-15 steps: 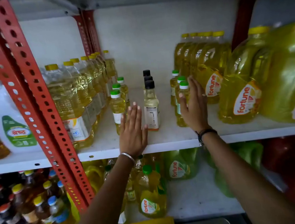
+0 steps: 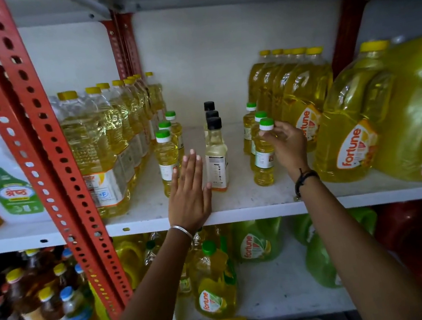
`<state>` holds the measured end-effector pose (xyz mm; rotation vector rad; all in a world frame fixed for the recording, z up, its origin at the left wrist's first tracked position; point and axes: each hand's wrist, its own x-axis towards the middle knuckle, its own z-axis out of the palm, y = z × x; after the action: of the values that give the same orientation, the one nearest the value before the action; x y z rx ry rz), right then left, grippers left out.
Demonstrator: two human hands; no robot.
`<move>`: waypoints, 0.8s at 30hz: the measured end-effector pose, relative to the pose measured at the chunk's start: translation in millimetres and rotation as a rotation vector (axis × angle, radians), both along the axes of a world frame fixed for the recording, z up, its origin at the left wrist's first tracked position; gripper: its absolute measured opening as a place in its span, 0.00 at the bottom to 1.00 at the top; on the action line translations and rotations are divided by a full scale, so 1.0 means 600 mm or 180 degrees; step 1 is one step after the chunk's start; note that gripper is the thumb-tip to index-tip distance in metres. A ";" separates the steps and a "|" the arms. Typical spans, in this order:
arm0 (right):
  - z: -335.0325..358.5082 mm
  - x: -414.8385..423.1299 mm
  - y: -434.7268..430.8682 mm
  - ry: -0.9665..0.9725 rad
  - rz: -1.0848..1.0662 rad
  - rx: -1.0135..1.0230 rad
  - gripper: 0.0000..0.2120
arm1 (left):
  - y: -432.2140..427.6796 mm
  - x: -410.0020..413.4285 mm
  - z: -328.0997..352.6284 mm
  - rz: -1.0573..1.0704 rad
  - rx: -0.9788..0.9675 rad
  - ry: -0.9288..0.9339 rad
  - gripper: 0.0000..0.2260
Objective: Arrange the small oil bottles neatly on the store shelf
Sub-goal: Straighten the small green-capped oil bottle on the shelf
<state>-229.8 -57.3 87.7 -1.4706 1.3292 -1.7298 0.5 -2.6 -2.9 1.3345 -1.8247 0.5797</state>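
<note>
Three rows of small oil bottles stand on the white shelf [image 2: 250, 212]. The left row's front green-capped bottle [image 2: 166, 159] stands just behind my left hand [image 2: 189, 196], which lies flat with fingers together between it and the black-capped bottle [image 2: 216, 156] that fronts the middle row. My right hand [image 2: 288, 148] curls around the neck of the right row's front green-capped bottle [image 2: 263, 159], fingers just under its cap. Two more bottles stand behind each front one.
Large yellow-capped oil bottles [image 2: 103, 151] line the left side and big Fortune jugs [image 2: 343, 129] the right. A red perforated upright [image 2: 44, 142] crosses the left foreground. Another shelf below holds more bottles [image 2: 213, 285]. Bare shelf lies between the rows.
My right hand has gone from lying flat beside the right front bottle to curling around its neck. My left hand has barely moved.
</note>
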 end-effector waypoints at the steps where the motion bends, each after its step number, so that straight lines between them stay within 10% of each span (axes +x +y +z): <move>1: 0.003 0.000 -0.002 0.0004 -0.0034 0.0025 0.21 | 0.001 0.000 0.000 -0.0016 0.0025 0.0030 0.27; 11: 0.010 -0.010 -0.002 0.0247 0.0352 0.0017 0.04 | 0.003 -0.001 0.002 -0.0012 0.0065 0.0078 0.27; 24: 0.010 0.005 -0.001 0.0452 -0.0225 0.0084 0.21 | 0.004 -0.003 0.001 -0.0002 0.0080 0.0100 0.27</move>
<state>-226.5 -58.2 93.5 -1.5742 1.4875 -1.6707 -1.0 -0.3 -2.2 1.3525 -1.8124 0.5341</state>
